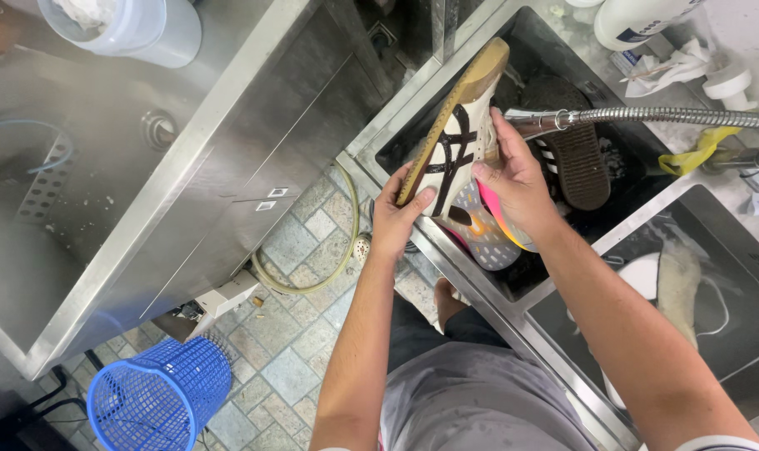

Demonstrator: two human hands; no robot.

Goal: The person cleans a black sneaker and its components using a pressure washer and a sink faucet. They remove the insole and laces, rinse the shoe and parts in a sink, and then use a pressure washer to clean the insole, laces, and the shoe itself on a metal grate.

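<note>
Head view: my left hand grips the heel end of a cream sneaker with dark stripes, tan sole turned to nine o'clock. My right hand is closed on its upper side. The sneaker is tilted over the steel sink, toe toward twelve o'clock. Metal spray hose at three o'clock, nozzle just beside the sneaker. Dark-soled shoe lies in the basin. Blue basket on the floor at seven o'clock.
</note>
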